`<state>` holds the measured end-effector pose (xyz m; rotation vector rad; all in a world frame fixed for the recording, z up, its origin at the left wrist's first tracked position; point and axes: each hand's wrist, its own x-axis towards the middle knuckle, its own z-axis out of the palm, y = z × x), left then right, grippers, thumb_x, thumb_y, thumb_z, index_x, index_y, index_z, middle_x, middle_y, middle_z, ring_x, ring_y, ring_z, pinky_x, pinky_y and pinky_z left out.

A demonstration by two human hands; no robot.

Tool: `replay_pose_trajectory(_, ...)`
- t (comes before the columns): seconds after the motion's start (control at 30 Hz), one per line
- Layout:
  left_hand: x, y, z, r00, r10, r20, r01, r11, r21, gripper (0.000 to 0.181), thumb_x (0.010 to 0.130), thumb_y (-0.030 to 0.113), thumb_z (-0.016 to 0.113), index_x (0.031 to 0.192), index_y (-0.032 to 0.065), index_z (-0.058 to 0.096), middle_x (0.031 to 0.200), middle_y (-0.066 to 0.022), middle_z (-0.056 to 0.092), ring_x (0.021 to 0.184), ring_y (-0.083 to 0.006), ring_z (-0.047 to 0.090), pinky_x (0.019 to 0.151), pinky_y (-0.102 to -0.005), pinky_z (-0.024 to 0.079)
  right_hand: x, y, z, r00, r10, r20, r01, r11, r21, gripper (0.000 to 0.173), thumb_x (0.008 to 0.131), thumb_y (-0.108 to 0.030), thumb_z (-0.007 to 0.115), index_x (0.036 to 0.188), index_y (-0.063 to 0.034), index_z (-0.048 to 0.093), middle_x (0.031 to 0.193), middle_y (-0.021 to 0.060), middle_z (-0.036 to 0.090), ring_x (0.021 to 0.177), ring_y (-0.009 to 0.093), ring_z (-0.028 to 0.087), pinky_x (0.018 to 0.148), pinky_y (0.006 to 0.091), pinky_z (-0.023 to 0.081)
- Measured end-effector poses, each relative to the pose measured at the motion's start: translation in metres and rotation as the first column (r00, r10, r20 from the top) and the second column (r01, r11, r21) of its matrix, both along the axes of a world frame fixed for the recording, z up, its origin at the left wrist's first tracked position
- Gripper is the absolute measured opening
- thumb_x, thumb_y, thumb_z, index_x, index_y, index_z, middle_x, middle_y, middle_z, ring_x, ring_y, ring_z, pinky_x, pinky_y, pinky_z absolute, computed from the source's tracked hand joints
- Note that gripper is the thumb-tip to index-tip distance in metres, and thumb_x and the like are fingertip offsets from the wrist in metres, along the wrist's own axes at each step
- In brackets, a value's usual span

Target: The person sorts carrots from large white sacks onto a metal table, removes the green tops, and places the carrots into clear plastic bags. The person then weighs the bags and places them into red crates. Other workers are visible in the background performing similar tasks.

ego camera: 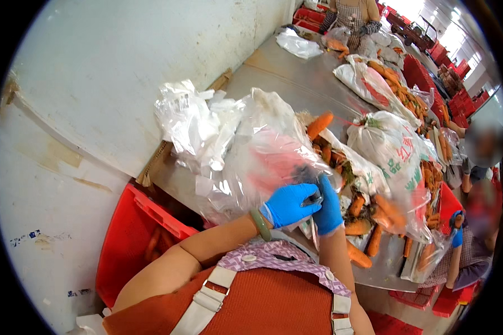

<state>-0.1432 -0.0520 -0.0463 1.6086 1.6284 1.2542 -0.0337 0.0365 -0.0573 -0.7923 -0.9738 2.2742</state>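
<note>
My left hand, in a blue glove with a green bangle at the wrist, has its fingers curled around a small dark piece. My right hand, also blue-gloved, meets it fingertip to fingertip, and whether it grips anything is hidden. Both are at the near edge of a large clear plastic bag, which lies over a white sack with red print. A blurred dark patch shows just beyond the fingers. Right of my hands, an opened white sack spills carrots among green tops.
Crumpled clear bags lie by the wall. A red crate with carrots stands at left. A tied white sack and an open carrot sack occupy the metal table. People work opposite and at the far end.
</note>
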Motion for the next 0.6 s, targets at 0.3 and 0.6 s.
replay_pose_trajectory(0.3, 0.003, -0.029, 0.009, 0.905, 0.307, 0.295, -0.333, 0.942, 0.043, 0.028, 0.086, 0.013, 0.057, 0.112, 0.0029, 0.057, 0.107, -0.0077, 0.061, 0.096, -0.0153, 0.057, 0.084, -0.0285, 0.044, 0.139, 0.053, -0.006, 0.981, -0.153, -0.121, 0.163, 0.983, 0.078, 0.031, 0.085, -0.018, 0.056, 0.112, -0.0043, 0.053, 0.098, 0.0077, 0.059, 0.087, 0.023, 0.058, 0.081, 0.0401, 0.048)
replay_pose_trajectory(0.6, 0.056, -0.029, -0.113, 0.587, -0.217, 0.78, 0.29, 0.956, 0.047, 0.038, 0.096, 0.018, 0.041, 0.129, 0.0004, 0.045, 0.121, -0.0072, 0.056, 0.105, -0.0156, 0.054, 0.093, -0.0298, 0.042, 0.222, 0.054, -0.023, 0.97, -0.219, -0.107, 0.231, 0.967, 0.111, 0.038, 0.083, -0.021, 0.055, 0.114, 0.0009, 0.054, 0.101, 0.0111, 0.061, 0.086, 0.022, 0.06, 0.077, 0.0334, 0.049)
